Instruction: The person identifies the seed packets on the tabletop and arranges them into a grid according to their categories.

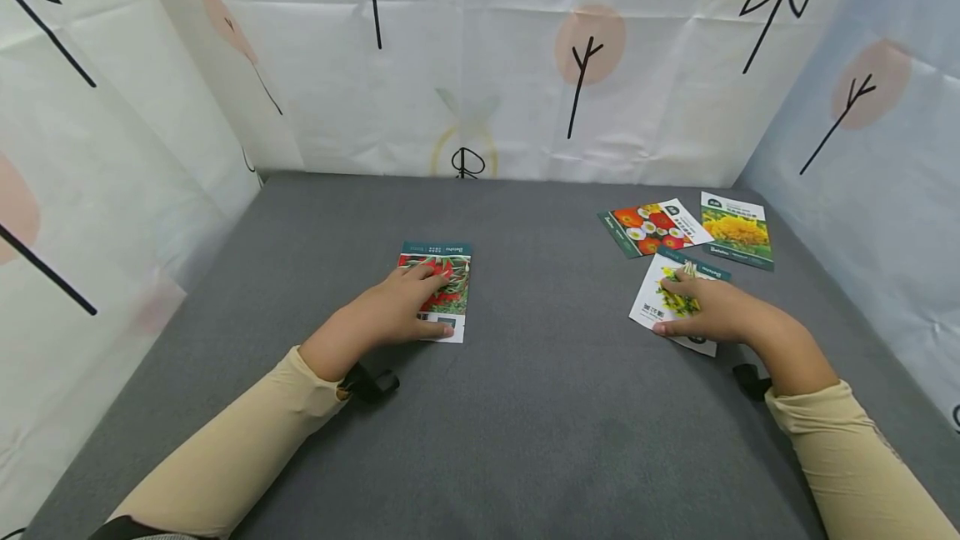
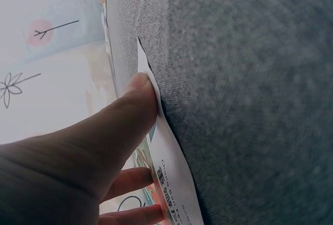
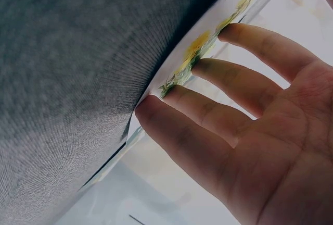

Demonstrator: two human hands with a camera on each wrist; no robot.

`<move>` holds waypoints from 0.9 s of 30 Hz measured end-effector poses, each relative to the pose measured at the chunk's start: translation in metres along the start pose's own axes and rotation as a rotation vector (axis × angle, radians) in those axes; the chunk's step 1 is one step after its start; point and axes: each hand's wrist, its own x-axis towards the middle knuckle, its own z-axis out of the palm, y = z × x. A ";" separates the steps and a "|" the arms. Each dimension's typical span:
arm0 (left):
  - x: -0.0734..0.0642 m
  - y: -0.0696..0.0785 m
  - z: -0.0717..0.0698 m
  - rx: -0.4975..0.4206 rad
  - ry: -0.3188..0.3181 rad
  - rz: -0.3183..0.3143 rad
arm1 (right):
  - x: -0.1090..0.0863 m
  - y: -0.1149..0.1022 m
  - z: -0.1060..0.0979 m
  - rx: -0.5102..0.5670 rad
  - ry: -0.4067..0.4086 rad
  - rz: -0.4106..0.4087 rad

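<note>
My left hand (image 1: 390,307) rests on a seed packet (image 1: 459,294) with a red and green picture, left of the table's middle. The left wrist view shows the thumb touching the packet's white end (image 2: 174,167), its edge slightly wavy, with fingertips on the picture. Over at the right, my right hand (image 1: 712,315) lies with spread fingers on a white seed packet (image 1: 647,300) showing yellow flowers. In the right wrist view, nearly straight fingers (image 3: 244,76) touch that packet's face (image 3: 210,32). Each hand partly covers its packet.
Behind the right hand lie a seed packet with orange, red and white flowers (image 1: 651,230) and another with yellow blooms (image 1: 738,232). They sit close together on the grey tabletop (image 1: 525,423). Patterned white cloth (image 1: 510,65) hangs around the back and sides.
</note>
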 end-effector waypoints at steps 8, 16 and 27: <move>0.000 0.000 0.001 0.002 -0.003 -0.005 | 0.001 0.000 0.000 -0.006 0.010 -0.004; 0.000 0.000 0.000 0.001 -0.008 -0.011 | 0.000 -0.001 0.000 -0.002 0.008 -0.006; 0.000 0.000 0.000 -0.001 -0.006 -0.005 | 0.000 -0.003 0.002 -0.005 0.011 -0.012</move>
